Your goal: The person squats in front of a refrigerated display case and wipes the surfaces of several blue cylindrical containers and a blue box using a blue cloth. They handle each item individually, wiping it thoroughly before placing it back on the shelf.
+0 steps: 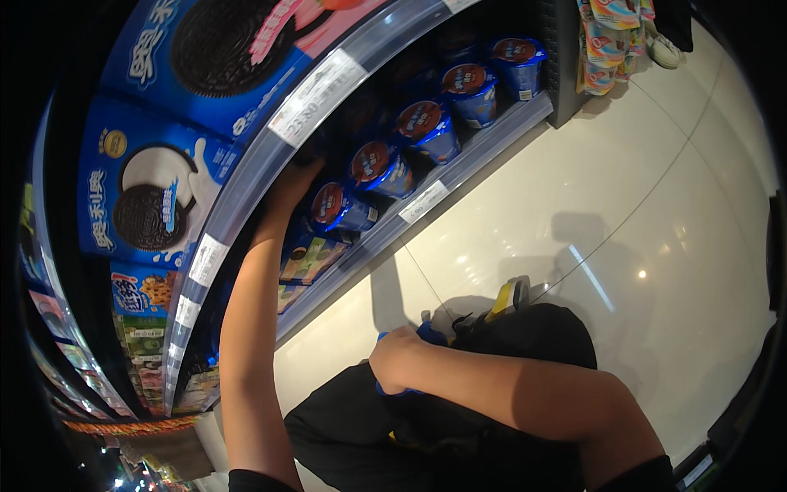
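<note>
My left hand (301, 175) reaches deep into the bottom shelf, behind a row of blue snack cups (372, 163) with brown lids. Its fingers lie in shadow, so I cannot see what they touch. Over my bent knees, my right hand (396, 357) is closed around a blue item (433, 333); most of that item is hidden by the hand, and its kind is unclear. Flat green-and-pink boxes (315, 258) lie beside the nearest cup. The cups stand upright along the clear shelf lip (473, 150), close to my left forearm.
Large blue Oreo boxes (147, 197) stand on the shelf above, behind a curved rail with price tags (316, 95). Hanging snack pouches (605, 46) are at the far shelf end, near another person's shoe (664, 51). Glossy floor tiles (615, 184) stretch to the right.
</note>
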Demonstrator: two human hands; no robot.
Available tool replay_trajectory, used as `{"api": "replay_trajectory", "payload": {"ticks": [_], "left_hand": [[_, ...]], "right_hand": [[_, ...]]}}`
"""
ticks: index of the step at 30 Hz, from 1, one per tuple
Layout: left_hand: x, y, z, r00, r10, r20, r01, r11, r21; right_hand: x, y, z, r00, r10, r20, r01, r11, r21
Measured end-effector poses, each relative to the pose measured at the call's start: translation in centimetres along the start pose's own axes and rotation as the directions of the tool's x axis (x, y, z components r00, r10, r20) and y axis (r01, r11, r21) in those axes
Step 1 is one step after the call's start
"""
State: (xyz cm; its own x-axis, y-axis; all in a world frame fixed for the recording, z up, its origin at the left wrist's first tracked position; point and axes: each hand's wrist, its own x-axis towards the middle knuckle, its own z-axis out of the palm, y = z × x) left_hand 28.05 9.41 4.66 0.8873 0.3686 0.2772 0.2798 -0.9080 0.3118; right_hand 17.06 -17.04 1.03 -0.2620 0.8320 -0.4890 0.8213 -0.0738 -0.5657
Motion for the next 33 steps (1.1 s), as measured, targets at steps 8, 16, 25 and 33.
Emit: {"api": "replay_trajectory", "payload": {"ticks": [8, 16, 25, 33], "left_hand": [[-8.4, 2.3, -2.7, 0.953, 0.046, -0.3, -0.091, 0.986, -0.137], [-14.1, 4.2, -2.1, 0.883, 0.011, -0.469, -0.158, 0.948, -0.276], [-24.4, 2.3, -7.6, 0.957, -0.065, -0.281, -0.165, 0.676, -0.718], [-29.6, -1.8, -7.0, 0.946, -0.317, 0.064, 0.099, 0.095, -0.991]], "right_hand": [[1.1, 0.5, 1.1, 0.998, 0.025, -0.049, -0.021, 0.997, 0.076], [1.6, 1.1, 0.8, 0.989, 0.117, -0.09, -0.105, 0.986, 0.129], [3.0, 2.0, 0.6, 0.685, 0.308, -0.66, -0.092, 0.936, 0.341], [4.6, -0.2, -0.9, 0.714, 0.449, -0.537, 0.576, 0.059, 0.815]]}}
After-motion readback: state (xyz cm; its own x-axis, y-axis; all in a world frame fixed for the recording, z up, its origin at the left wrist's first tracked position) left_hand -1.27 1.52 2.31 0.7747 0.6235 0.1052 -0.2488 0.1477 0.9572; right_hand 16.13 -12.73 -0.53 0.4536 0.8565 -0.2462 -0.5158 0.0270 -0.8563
